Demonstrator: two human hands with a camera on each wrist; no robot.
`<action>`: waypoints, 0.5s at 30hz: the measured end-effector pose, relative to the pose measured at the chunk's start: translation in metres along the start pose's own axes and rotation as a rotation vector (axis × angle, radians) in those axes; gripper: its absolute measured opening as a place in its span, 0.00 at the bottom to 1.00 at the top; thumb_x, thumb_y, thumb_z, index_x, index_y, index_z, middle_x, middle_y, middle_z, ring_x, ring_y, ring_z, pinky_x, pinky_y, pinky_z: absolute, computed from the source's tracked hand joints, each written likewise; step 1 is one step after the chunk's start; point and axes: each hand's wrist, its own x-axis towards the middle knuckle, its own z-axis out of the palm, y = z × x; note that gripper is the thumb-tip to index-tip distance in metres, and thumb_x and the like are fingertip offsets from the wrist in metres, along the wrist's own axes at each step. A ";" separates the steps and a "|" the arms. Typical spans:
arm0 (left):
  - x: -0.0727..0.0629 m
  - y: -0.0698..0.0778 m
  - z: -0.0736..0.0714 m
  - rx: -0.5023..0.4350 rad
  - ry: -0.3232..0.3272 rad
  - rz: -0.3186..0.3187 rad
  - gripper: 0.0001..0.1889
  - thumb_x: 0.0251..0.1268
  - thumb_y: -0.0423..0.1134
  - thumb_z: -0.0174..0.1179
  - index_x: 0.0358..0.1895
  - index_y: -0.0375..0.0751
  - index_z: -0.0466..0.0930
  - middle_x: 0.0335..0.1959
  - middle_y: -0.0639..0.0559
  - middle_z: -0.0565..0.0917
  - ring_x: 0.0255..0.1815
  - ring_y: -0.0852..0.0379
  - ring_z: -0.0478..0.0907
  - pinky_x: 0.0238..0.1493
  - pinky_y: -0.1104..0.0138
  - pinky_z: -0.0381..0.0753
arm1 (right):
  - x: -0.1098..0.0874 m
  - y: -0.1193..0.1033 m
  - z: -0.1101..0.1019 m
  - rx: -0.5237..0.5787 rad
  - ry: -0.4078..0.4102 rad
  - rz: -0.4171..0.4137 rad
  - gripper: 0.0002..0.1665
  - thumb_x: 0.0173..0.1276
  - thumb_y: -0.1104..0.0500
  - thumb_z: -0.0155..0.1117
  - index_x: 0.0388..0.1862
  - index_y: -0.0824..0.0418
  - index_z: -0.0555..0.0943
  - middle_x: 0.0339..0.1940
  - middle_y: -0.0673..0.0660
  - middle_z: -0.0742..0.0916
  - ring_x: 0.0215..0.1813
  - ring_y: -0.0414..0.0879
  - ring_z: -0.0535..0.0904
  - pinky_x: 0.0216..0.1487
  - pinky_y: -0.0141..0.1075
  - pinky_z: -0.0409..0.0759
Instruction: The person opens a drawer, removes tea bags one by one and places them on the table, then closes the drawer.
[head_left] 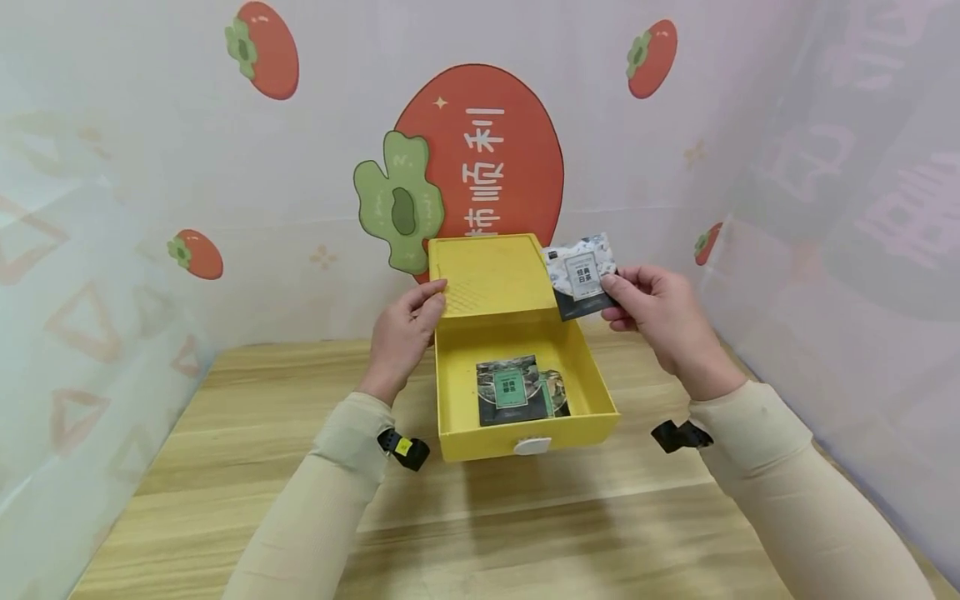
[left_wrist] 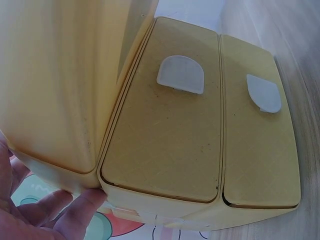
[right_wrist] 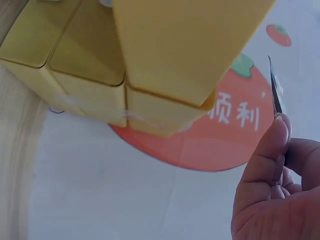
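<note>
A yellow cabinet of stacked drawers (head_left: 491, 271) stands on the table with its top drawer (head_left: 457, 392) pulled out. Inside that drawer lie a dark tea sachet with a green label (head_left: 511, 389) and a second sachet (head_left: 557, 390), partly covered by it. My left hand (head_left: 402, 337) rests on the cabinet's left upper edge; in the left wrist view its fingertips (left_wrist: 85, 212) touch the side wall. Beside the cabinet's right top edge, my right hand (head_left: 663, 312) pinches a white-and-black tea sachet (head_left: 581, 275) between thumb and fingers. The right wrist view shows this sachet (right_wrist: 276, 90) edge-on.
Two lower drawers with white pulls, a middle one (left_wrist: 165, 135) and a bottom one (left_wrist: 260, 155), are closed. The cabinet stands on a wood-grain table (head_left: 277, 433). Behind it hangs a white backdrop printed with persimmons (head_left: 510, 150).
</note>
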 end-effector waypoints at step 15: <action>0.004 -0.004 0.003 0.010 0.013 0.000 0.22 0.78 0.56 0.53 0.68 0.58 0.82 0.54 0.51 0.85 0.35 0.45 0.77 0.34 0.69 0.79 | 0.021 0.055 -0.023 0.185 0.150 0.217 0.17 0.80 0.50 0.61 0.55 0.61 0.78 0.45 0.53 0.82 0.35 0.34 0.84 0.42 0.25 0.85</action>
